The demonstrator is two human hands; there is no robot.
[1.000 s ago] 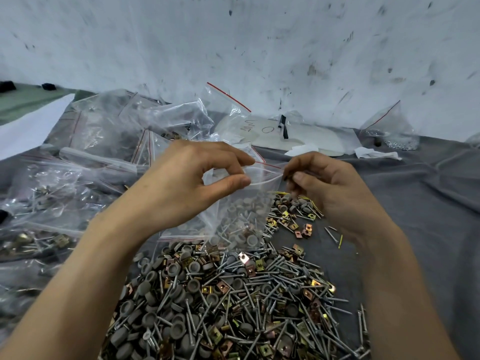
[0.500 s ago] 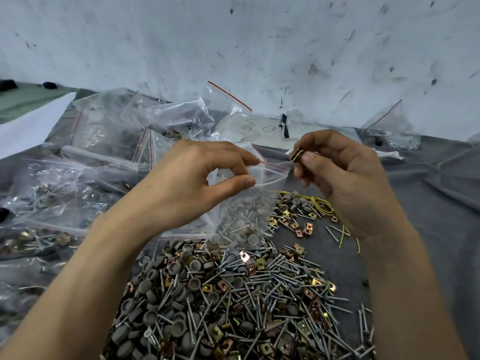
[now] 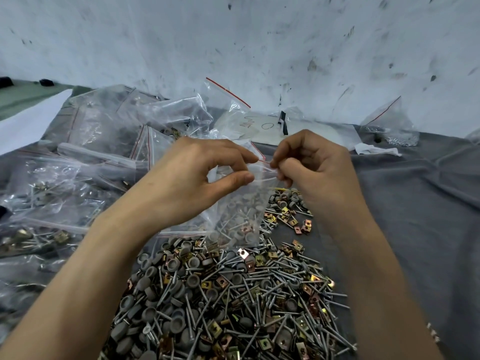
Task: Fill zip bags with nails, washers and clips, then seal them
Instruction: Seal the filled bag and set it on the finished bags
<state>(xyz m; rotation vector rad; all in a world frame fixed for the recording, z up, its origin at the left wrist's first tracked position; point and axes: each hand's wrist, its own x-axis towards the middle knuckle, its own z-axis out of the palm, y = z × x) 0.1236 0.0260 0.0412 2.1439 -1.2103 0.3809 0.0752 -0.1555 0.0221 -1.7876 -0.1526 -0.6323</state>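
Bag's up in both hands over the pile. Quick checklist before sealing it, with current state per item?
1. Left hand pinches the bag at its top: ok.
2. Right hand pinches the other end of the mouth: ok.
3. Nails, washers and a clip inside the bag: ok.
4. Zip strip lined up flat between the hands: cannot tell, the plastic is crumpled there.
5. Strip free of trapped parts: cannot tell.
6. Bag hangs over the pile, so a spill should land there: ok.
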